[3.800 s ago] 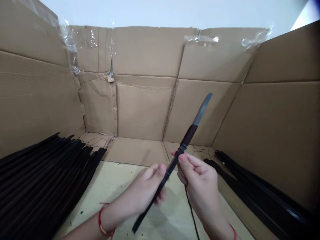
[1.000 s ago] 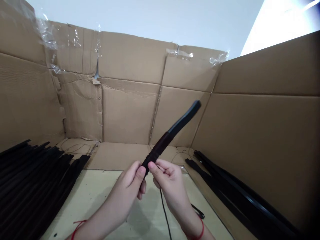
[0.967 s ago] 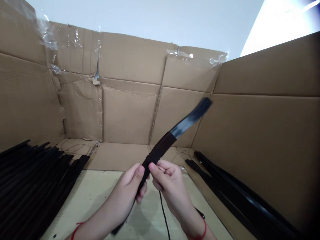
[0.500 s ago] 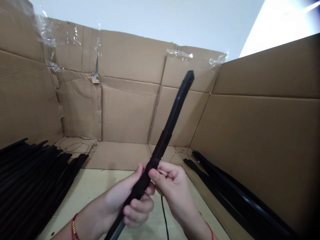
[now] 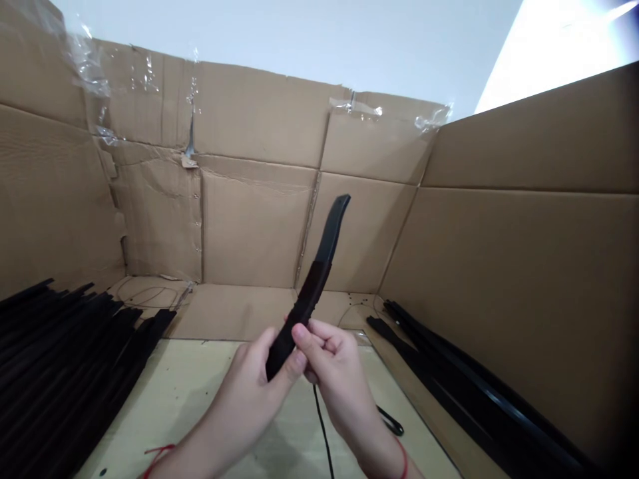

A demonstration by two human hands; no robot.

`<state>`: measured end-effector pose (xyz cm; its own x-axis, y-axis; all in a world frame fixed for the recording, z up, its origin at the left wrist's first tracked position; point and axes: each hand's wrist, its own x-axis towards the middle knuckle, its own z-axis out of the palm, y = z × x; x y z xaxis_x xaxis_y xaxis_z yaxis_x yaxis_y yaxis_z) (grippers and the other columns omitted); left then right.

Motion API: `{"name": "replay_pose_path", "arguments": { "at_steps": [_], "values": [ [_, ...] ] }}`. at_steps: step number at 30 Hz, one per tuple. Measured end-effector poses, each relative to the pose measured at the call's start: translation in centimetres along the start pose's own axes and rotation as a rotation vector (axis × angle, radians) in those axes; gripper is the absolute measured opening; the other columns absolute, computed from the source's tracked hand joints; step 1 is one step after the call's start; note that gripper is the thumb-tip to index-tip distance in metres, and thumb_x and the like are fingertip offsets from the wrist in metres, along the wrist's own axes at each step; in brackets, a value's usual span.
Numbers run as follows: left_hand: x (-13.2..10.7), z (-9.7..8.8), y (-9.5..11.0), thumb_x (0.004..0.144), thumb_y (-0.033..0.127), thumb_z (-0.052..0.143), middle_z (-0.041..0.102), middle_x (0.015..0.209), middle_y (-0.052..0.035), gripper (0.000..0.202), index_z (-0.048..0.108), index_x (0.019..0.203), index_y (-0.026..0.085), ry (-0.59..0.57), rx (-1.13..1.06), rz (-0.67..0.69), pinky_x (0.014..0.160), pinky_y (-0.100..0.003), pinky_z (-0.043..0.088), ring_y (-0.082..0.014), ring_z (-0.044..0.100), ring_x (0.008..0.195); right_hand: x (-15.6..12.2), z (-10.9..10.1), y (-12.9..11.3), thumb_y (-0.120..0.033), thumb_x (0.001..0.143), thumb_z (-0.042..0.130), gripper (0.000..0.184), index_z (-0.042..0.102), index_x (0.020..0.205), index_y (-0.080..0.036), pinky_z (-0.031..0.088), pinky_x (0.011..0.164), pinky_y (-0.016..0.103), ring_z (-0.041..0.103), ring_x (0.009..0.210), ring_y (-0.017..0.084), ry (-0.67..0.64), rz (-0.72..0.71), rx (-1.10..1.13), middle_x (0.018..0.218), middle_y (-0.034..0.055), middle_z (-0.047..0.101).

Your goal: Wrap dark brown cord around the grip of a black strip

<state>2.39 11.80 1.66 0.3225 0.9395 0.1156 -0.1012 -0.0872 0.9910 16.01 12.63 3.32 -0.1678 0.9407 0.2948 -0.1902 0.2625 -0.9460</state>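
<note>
A long black strip point(image 5: 330, 233) stands tilted up in front of me, its far end bare, smooth and slightly curved. Dark sleeve-like wrapping point(image 5: 310, 283) covers its middle part. My left hand point(image 5: 247, 382) is closed around the wrapped part, back of the hand towards me. Beside it, my right hand point(image 5: 332, 359) pinches the wrapping's edge between thumb and fingers. From under the right hand hangs a thin black cord point(image 5: 322, 419). The strip's lower part is hidden by my hands; a narrow black looped end point(image 5: 392, 420) shows past my right wrist.
Many black strips point(image 5: 74, 359) lie piled on the left. More long black pieces point(image 5: 464, 379) lie along the right cardboard wall point(image 5: 539, 266). Taped cardboard point(image 5: 254, 226) closes off the back. Below my hands is a pale board point(image 5: 200, 379).
The strip's far end has come down and left, and the strip has turned. My left hand has rolled over, showing its back. The looped end has appeared at right.
</note>
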Motion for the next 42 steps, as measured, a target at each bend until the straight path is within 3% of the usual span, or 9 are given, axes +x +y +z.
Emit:
{"name": "replay_pose_path", "arguments": {
  "at_steps": [3,8,12,18,23,27,32,38,42],
  "values": [
    [0.2,-0.1,0.0,0.085,0.062,0.053,0.029,0.052,0.0098,0.044,0.041,0.081,0.020,-0.290,-0.214,-0.186,0.042,-0.022,0.014,-0.0051,0.017,0.041,0.1,0.0,-0.1,-0.044,0.077,0.075,0.033,0.067,0.075,-0.012,0.019,0.043,0.019,0.023,0.046,0.004,-0.044,0.045,0.031,0.054,-0.0045,0.038],
    [0.8,-0.1,-0.6,0.079,0.059,0.064,0.037,0.057,0.0076,0.046,0.045,0.083,0.018,-0.038,-0.123,-0.068,0.048,-0.021,0.023,-0.0062,0.031,0.049,0.3,-0.1,0.0,-0.043,0.072,0.079,0.032,0.067,0.077,-0.013,0.024,0.042,0.019,0.034,0.045,0.006,0.066,-0.010,0.027,0.054,-0.0025,0.047],
    [0.5,0.1,-0.6,0.084,0.069,0.048,0.027,0.050,0.0095,0.051,0.044,0.076,0.019,-0.353,-0.474,-0.406,0.043,-0.022,0.021,-0.0058,0.020,0.042,0.2,-0.3,-0.1,-0.049,0.080,0.071,0.038,0.067,0.083,-0.011,0.010,0.040,0.020,0.020,0.041,0.003,-0.110,0.092,-0.003,0.046,-0.0065,0.038],
    [0.8,0.1,-0.2,0.082,0.063,0.058,0.047,0.058,0.0050,0.047,0.047,0.084,0.018,0.075,-0.282,-0.090,0.052,-0.019,0.031,-0.0070,0.042,0.053,0.5,-0.2,0.1,-0.050,0.077,0.073,0.040,0.062,0.074,-0.012,0.007,0.039,0.020,0.016,0.040,0.002,-0.026,0.017,-0.019,0.047,-0.0087,0.030],
    [0.9,0.2,-0.9,0.082,0.077,0.038,0.028,0.042,0.0098,0.058,0.044,0.078,0.019,-0.365,-0.449,-0.404,0.041,-0.022,0.015,-0.0057,0.020,0.037,-0.2,-0.1,-0.7,-0.043,0.076,0.076,0.033,0.068,0.078,-0.011,0.024,0.043,0.018,0.032,0.046,0.004,-0.105,0.027,-0.014,0.056,-0.0010,0.051],
    [0.2,1.1,-1.1,0.079,0.075,0.050,0.046,0.058,0.0058,0.057,0.044,0.086,0.018,-0.064,-0.269,-0.201,0.048,-0.019,0.027,-0.0051,0.037,0.047,-0.2,0.1,-1.2,-0.043,0.071,0.079,0.032,0.068,0.075,-0.013,0.041,0.055,0.022,0.053,0.061,0.012,0.175,-0.070,-0.110,0.067,0.0038,0.063],
    [0.4,0.6,-0.9,0.082,0.076,0.043,0.029,0.048,0.0112,0.055,0.043,0.084,0.020,-0.340,-0.435,-0.359,0.038,-0.020,0.018,-0.0042,0.019,0.036,0.1,-0.2,-1.1,-0.048,0.079,0.071,0.037,0.063,0.069,-0.013,0.028,0.043,0.020,0.041,0.046,0.008,-0.065,0.045,-0.149,0.051,-0.0008,0.051],
    [0.5,0.5,-0.2,0.081,0.068,0.055,0.043,0.055,0.0065,0.052,0.045,0.081,0.017,-0.027,-0.173,-0.081,0.044,-0.017,0.026,-0.0043,0.036,0.044,0.0,0.2,-0.4,-0.049,0.081,0.069,0.038,0.064,0.081,-0.012,0.019,0.041,0.019,0.024,0.043,0.004,-0.007,-0.013,-0.062,0.051,-0.0065,0.034],
    [0.3,0.1,0.1,0.087,0.073,0.030,0.031,0.049,0.0084,0.056,0.040,0.074,0.020,-0.365,-0.411,-0.247,0.038,-0.021,0.015,-0.0045,0.019,0.036,-0.2,-0.3,-0.9,-0.048,0.082,0.069,0.037,0.066,0.087,-0.011,0.007,0.041,0.020,0.008,0.047,0.004,-0.116,0.099,0.066,0.053,-0.0101,0.016]
  ]
}}
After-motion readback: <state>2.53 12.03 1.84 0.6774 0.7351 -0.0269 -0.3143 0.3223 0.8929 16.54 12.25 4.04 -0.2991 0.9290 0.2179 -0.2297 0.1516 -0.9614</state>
